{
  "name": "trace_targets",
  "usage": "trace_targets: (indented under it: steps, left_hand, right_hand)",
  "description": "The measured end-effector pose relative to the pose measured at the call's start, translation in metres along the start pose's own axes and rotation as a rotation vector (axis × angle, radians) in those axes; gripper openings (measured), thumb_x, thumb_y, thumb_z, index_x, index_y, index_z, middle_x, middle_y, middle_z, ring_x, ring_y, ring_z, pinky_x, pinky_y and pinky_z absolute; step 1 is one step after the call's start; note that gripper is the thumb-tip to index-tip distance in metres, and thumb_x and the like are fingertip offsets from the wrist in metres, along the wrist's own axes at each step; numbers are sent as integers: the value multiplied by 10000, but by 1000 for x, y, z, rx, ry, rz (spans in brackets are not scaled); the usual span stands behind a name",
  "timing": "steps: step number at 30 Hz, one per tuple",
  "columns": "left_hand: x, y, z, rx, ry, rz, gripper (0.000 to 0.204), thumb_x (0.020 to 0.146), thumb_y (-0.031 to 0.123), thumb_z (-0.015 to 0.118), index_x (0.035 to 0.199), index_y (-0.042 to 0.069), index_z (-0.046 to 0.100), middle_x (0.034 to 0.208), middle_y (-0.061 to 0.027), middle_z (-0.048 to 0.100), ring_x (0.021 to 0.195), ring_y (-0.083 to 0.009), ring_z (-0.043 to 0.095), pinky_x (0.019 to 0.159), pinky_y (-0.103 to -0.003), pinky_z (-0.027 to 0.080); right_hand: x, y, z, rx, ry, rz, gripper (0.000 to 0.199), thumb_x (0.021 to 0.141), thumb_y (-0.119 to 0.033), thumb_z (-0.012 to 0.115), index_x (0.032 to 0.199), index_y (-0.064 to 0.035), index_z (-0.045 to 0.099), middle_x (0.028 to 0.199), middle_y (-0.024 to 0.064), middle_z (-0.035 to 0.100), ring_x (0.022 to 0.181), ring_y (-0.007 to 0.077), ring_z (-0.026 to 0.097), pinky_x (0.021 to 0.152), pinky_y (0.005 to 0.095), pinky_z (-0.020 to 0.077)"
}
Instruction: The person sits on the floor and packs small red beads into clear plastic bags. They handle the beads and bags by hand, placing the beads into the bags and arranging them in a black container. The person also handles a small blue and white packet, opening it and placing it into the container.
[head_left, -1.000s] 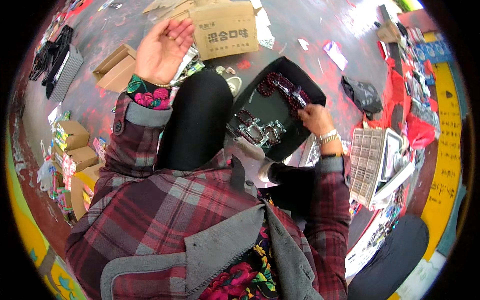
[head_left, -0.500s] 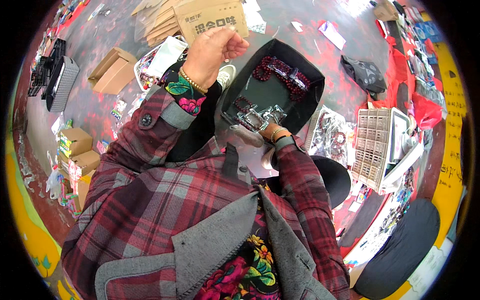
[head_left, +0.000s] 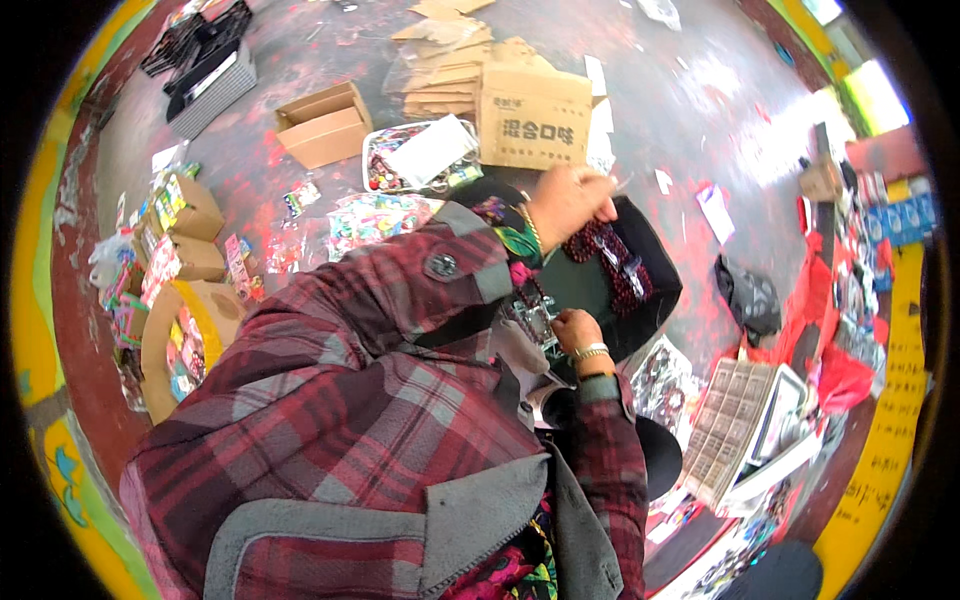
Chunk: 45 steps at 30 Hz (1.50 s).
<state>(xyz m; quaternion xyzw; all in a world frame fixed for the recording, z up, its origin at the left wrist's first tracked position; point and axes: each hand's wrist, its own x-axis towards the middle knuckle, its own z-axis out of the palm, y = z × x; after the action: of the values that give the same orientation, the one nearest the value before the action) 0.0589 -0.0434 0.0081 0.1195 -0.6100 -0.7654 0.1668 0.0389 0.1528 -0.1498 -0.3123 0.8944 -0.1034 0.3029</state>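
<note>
Left hand: I saw the left hand [head_left: 568, 207] over the upper left edge of the box, back of the hand up, its fingers bent; the blur there kept me from telling whether they were together or clamped on anything.
Pale strip: a thin pale strip [head_left: 625, 184] showed beside those fingertips, too small for me to say if it was gripped.
Right hand: I had the right hand [head_left: 579, 331] at the near side of the box, just beside the clear packets, fingers curled inward; whether they pinched a packet I could not tell.
Black box: the black box [head_left: 585, 287] lay open between and beyond both hands, tilted in my view, its left part hidden by the left hand and sleeve.
Dark red beads: the dark red beads [head_left: 628, 285] lay inside, toward the far right wall, some under shiny clear wrapping.
Clear packets: the clear packets [head_left: 536, 320] lay in the near left part of the box, partly covered by the left sleeve.
Wrists: I made out a beaded bracelet [head_left: 531, 232] on the left one and a pale band [head_left: 590, 351] on the right.
Beyond the box: a printed brown carton [head_left: 535, 122] stood on the floor [head_left: 330, 50], with a white tray [head_left: 384, 187] of small items to its left.
Right side: a dark bag [head_left: 747, 297] lay near a beige basket [head_left: 735, 430].
</note>
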Motion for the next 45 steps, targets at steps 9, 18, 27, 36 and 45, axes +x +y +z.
trace_targets:
  steps: [9,18,27,36,45]
  left_hand:
    - [-13,18,-47,-77,37,198,275,891,190,439,745,19,597,726,-61,619,679,-121,555,649,-256,434]
    - [-67,35,-137,412,143,248,214,908,140,446,979,-14,575,970,-91,605,924,-164,554,853,-279,406]
    - [-75,34,-94,1308,-297,584,311,713,162,658,995,53,586,1150,-108,545,1143,-302,459,974,-457,322]
    - [-68,37,-116,1296,-204,459,232,685,75,626,916,52,616,1078,-98,591,1092,-303,499,938,-454,343]
    - [-57,35,-132,1309,-138,313,231,661,40,576,889,31,608,1039,-137,596,1060,-346,514,923,-481,355]
  right_hand:
    - [-92,-33,-89,18,229,-25,342,784,-331,584,639,-22,611,614,209,557,614,384,561,548,441,432]
    - [-73,-10,-61,-83,6,-197,262,788,-277,526,758,-37,626,726,213,597,712,382,585,644,466,461]
    - [18,7,-49,-210,-241,-211,329,770,-308,558,973,-57,623,911,190,622,877,346,587,777,413,462]
    - [127,71,8,7,-176,173,494,799,-350,571,1177,-35,527,1132,186,561,1063,320,528,914,366,416]
    - [214,101,61,33,-148,256,550,776,-362,610,1248,-115,471,1402,178,247,1187,336,418,963,382,390]
